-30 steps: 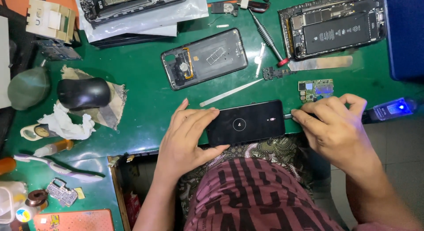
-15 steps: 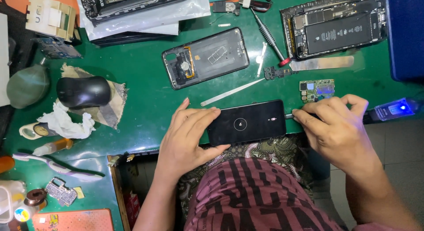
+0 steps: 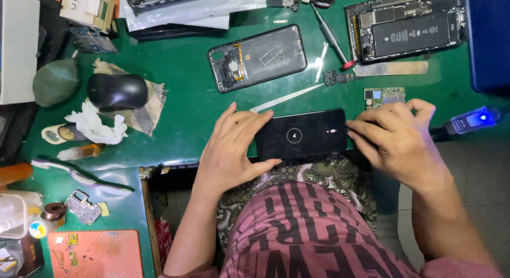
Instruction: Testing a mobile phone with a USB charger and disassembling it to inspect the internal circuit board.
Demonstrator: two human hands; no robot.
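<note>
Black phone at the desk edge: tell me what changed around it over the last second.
Nothing visibly changed. The left hand still steadies the black phone at one end, and the right hand still works at its other end. The open phone shell, the mouse and the screwdriver lie where they were.

One head camera looks steeply down, close over the green workbench (image 3: pixel 186 97).
</note>
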